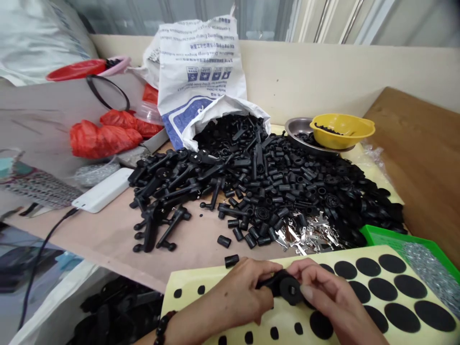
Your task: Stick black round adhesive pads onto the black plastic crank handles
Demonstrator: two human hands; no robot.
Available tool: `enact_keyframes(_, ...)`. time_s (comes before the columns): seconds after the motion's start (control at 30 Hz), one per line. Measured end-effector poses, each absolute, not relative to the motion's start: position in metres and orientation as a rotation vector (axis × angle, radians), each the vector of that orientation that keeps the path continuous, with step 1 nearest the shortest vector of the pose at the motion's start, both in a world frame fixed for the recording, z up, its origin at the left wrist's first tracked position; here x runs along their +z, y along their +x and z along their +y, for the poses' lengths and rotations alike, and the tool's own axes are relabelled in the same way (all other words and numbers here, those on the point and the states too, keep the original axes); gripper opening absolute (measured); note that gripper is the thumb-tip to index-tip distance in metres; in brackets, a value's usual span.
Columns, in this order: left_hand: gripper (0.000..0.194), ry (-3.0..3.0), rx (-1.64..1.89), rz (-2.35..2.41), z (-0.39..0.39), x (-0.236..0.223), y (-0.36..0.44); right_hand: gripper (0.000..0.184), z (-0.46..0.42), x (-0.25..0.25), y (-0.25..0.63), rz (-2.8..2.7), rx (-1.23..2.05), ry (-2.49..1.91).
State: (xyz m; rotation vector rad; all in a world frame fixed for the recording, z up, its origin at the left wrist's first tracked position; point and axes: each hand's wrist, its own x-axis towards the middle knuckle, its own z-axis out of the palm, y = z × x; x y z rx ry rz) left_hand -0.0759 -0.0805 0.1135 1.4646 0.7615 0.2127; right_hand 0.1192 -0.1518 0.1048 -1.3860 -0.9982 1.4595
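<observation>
Head view shows work seemingly partway along: fingers of the left hand (241,290) and right hand (332,293) grasp a black part (290,289) over the yellow sheet (190,309), with black discs (401,317) unpeeled and loose pieces (283,179) heaped on the bench (108,232).

Black part (289,290) partly hidden by fingers of left hand (239,287) and right hand (328,287); its far end can't be made out. Both forearms cut off at bottom edge. Sticker sheet (179,314) also runs out the bottom, partly under the arms. Green tray (375,233) and brown board (413,158) cropped right. Steel bowl (296,125) partly behind yellow bowl (345,140); bits inside too small to identify. Dark pieces (115,306) lower left blurred.
</observation>
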Motion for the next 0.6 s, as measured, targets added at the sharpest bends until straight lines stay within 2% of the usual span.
enact_keyframes(0.43, 0.042, 1.513, 0.217, 0.756, -0.0820, 0.1159, -0.0764, 0.023, -0.1514, 0.1082, 0.1128, -0.950, 1.424, -1.419)
enact_keyframes(0.6, 0.024, 1.452, 0.217, 0.769, -0.0812, 0.1177, -0.0756, 0.022, -0.1509, 0.1079, 0.1113, -0.970, 1.417, -1.412)
